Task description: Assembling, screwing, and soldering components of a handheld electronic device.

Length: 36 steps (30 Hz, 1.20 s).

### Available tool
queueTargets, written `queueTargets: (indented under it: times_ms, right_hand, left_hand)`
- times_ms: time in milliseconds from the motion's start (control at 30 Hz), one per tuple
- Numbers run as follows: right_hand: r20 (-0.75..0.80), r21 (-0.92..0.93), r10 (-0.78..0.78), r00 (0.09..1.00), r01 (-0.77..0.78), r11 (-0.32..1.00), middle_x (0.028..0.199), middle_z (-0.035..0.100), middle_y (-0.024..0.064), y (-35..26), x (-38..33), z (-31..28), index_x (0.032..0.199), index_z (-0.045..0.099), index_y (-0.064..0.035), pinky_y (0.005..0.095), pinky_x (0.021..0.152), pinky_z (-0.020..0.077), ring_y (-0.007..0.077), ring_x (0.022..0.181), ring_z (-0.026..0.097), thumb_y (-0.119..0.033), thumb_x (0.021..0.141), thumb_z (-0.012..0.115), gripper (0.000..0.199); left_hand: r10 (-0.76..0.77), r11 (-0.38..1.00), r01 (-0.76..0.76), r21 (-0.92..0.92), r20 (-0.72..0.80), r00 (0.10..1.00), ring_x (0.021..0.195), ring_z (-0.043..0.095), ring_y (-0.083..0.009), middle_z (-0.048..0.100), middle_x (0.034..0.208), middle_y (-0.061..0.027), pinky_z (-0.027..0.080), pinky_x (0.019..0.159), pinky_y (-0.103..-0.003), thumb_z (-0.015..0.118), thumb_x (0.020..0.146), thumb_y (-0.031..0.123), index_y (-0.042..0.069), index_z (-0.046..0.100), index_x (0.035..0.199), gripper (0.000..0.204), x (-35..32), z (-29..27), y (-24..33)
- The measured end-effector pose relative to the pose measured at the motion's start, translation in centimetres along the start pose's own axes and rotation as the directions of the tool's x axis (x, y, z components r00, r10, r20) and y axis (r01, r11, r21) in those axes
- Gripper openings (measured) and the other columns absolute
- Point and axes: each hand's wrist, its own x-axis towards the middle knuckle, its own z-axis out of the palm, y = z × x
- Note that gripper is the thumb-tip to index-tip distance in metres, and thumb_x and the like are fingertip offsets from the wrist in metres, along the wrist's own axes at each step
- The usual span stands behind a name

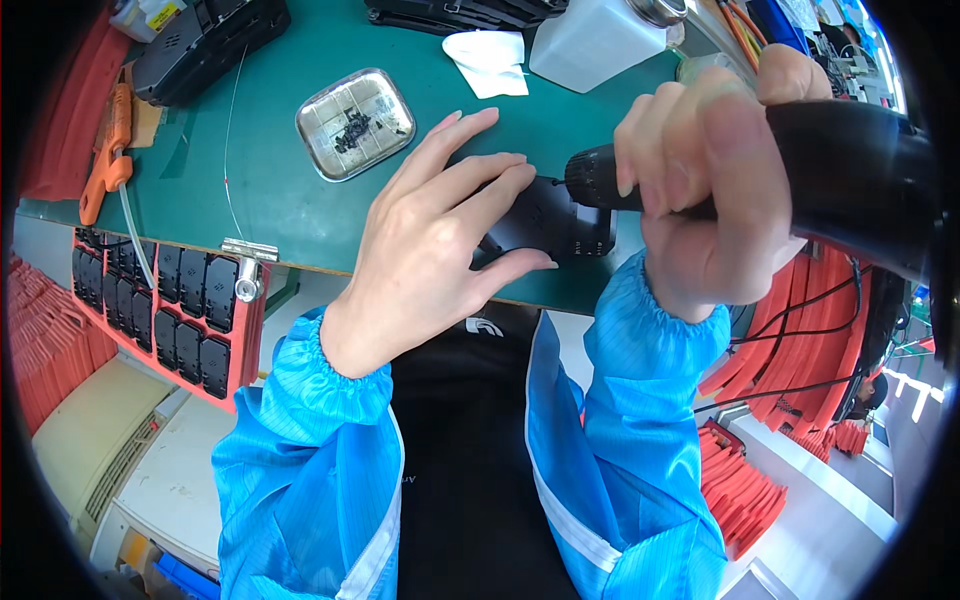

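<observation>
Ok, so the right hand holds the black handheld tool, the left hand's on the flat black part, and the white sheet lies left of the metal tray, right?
Not quite: the head view shows the white sheet to the right of the metal tray. The rest stands: the right hand holds the black handheld tool, and the left hand is on the flat black part.

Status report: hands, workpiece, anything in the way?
Left hand spread over black plate; right hand gripping black power driver. Driver tip at plate's upper edge, contact unclear. Metal tray beyond left hand; nothing visibly blocking.
</observation>
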Motion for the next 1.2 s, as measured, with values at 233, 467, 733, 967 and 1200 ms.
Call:
queueTargets:
  times_ms: [233,467,733,967,1200]
  right_hand:
    - [-0.068,-0.030,0.024,0.997,-0.026,0.999,0.066,0.050,0.0019,0.0,0.1,0.8,0.131,0.043,-0.0036,0.0307,0.051,0.0423,0.0126,0.050,0.046,-0.030,0.098,0.054,0.043]
    - [-0.098,0.039,0.037,0.994,-0.034,0.999,0.068,0.049,-0.0022,-2.1,0.4,1.0,0.113,0.052,-0.0040,0.0294,0.056,0.0413,0.0101,0.055,0.046,-0.022,0.098,0.057,0.024]
    - [-0.453,-0.005,-0.003,0.891,0.001,1.000,0.060,0.047,0.0020,1.7,5.2,6.5,0.113,0.054,0.0007,0.0317,0.048,0.0421,0.0133,0.046,0.044,-0.014,0.098,0.058,0.021]
    - [-0.602,0.044,0.197,0.774,-0.214,0.976,0.054,0.046,0.0038,3.7,6.0,11.0,0.112,0.048,0.0017,0.0298,0.042,0.0433,0.0144,0.038,0.042,0.001,0.091,0.065,0.027]
    - [-0.280,-0.003,-0.078,0.957,0.081,0.997,0.070,0.045,-0.0030,2.7,3.8,5.8,0.107,0.065,-0.0047,0.0328,0.059,0.0378,0.0115,0.058,0.042,-0.027,0.103,0.050,0.027]
  left_hand:
    - [0.003,1.000,-0.003,-0.002,-0.009,1.000,0.134,0.057,-0.0408,0.073,0.119,-0.0152,0.046,0.112,-0.055,0.094,0.063,0.022,-0.001,0.075,0.116,0.061,-0.1,-0.2,-0.1]
    - [0.030,0.999,-0.031,-0.031,-0.017,0.999,0.133,0.057,-0.0394,0.069,0.123,-0.0124,0.048,0.109,-0.053,0.093,0.065,0.021,0.001,0.072,0.122,0.064,-0.4,0.0,0.0]
    - [0.047,0.998,-0.047,-0.031,0.000,0.999,0.123,0.059,-0.0354,0.064,0.122,-0.0148,0.052,0.102,-0.045,0.091,0.065,0.014,-0.001,0.068,0.124,0.064,-0.4,-0.2,-0.1]
    - [0.064,0.997,-0.065,0.044,0.022,0.998,0.120,0.059,-0.0339,0.062,0.123,-0.0159,0.053,0.102,-0.043,0.089,0.067,0.009,-0.002,0.068,0.121,0.060,-0.5,-0.5,-0.1]
    - [0.041,0.996,-0.048,-0.074,-0.095,0.995,0.117,0.062,-0.0333,0.065,0.120,-0.0156,0.055,0.097,-0.043,0.089,0.068,0.009,-0.002,0.072,0.110,0.047,-0.3,-0.2,0.0]
